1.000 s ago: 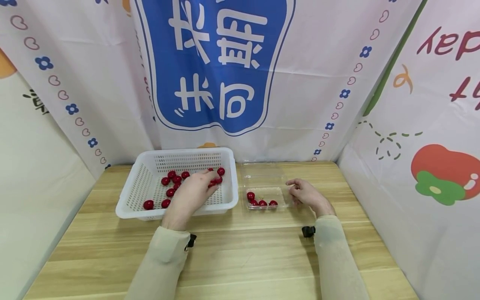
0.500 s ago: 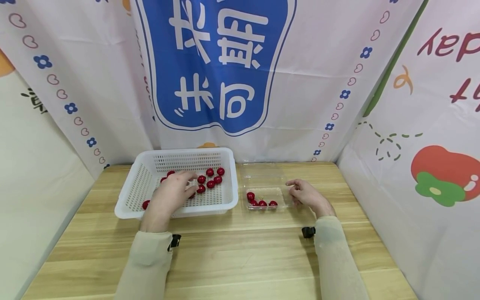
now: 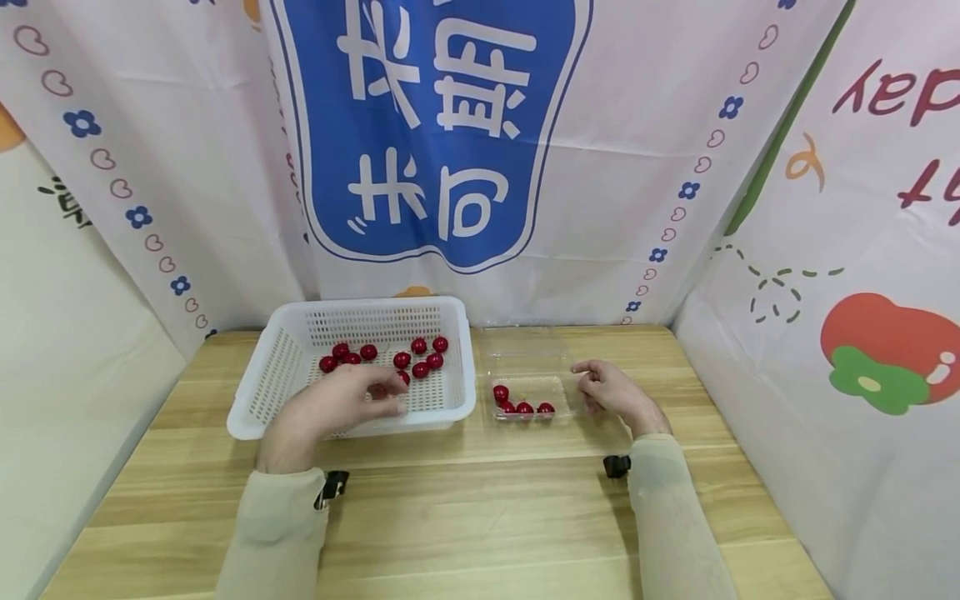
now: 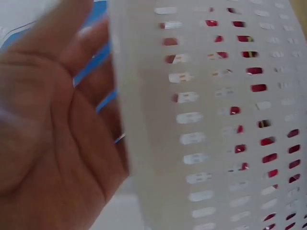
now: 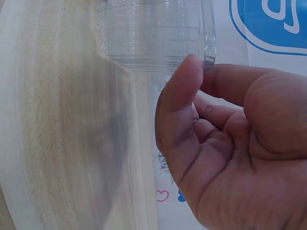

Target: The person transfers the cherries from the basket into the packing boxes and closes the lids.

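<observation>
Several dark red cherries (image 3: 420, 369) lie in the white slotted basket (image 3: 258, 362) on the left. My left hand (image 3: 333, 402) hangs over the basket's near side, with its fingers bent loosely and the thumb apart from them. In the left wrist view, the left hand's fingertips are hidden behind the basket wall (image 4: 148, 120). On the right, my right hand (image 3: 617, 393) pinches the edge of a clear plastic box (image 3: 528, 389) between thumb and forefinger (image 5: 180, 96), with the other fingers curled. A few cherries (image 3: 525, 408) sit along the box's near wall, and its clear lid (image 3: 521, 340) stands back, raised.
Both containers stand side by side toward the back of a wooden table (image 3: 480, 517). A printed cloth (image 3: 600, 208) hangs directly behind them, and another (image 3: 847, 417) closes off the right side. The basket's rim rises around the cherries.
My left hand has moved left and toward me, from the basket's right-hand cherries to its near side, uncovering cherries there. My right hand and the plastic box stay in place.
</observation>
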{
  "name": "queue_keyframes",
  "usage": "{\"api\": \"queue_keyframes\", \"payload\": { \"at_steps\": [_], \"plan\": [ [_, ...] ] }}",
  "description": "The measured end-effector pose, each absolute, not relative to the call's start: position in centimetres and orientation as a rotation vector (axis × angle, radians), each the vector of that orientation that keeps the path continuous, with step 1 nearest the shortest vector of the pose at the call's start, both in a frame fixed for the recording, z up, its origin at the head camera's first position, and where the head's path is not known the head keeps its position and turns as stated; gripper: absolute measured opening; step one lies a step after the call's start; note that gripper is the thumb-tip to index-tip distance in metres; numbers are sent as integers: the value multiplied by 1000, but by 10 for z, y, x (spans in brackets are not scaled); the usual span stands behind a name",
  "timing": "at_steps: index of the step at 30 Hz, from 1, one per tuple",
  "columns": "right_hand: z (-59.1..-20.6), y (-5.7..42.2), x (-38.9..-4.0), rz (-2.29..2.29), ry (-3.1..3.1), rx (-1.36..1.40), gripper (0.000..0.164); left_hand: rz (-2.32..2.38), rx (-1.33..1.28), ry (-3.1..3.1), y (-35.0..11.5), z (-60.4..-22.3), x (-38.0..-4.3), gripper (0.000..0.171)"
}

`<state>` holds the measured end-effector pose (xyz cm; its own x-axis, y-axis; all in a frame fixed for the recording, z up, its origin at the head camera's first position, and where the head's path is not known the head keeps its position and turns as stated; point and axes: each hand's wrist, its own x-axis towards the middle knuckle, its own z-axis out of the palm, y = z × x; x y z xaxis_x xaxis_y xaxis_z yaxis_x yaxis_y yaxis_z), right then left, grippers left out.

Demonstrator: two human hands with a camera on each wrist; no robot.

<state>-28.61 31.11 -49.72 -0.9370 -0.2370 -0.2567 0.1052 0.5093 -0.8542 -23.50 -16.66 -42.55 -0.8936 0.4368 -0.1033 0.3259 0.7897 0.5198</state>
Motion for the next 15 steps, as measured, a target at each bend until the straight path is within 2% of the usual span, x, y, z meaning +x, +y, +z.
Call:
{"api": "queue_keyframes", "payload": {
  "at_steps": [3,9,15],
  "plan": [
    [-497,311,-286,-1395,2418,-104,48,770,673,2655,-165,-423,-233,34],
    [-496,309,-285,-1385,2423,-93,49,758,733,2649,-165,-422,-232,16],
    [-496,311,-286,-1384,2417,-94,49,733,706,2745,-175,-426,-235,15]
  ]
}}
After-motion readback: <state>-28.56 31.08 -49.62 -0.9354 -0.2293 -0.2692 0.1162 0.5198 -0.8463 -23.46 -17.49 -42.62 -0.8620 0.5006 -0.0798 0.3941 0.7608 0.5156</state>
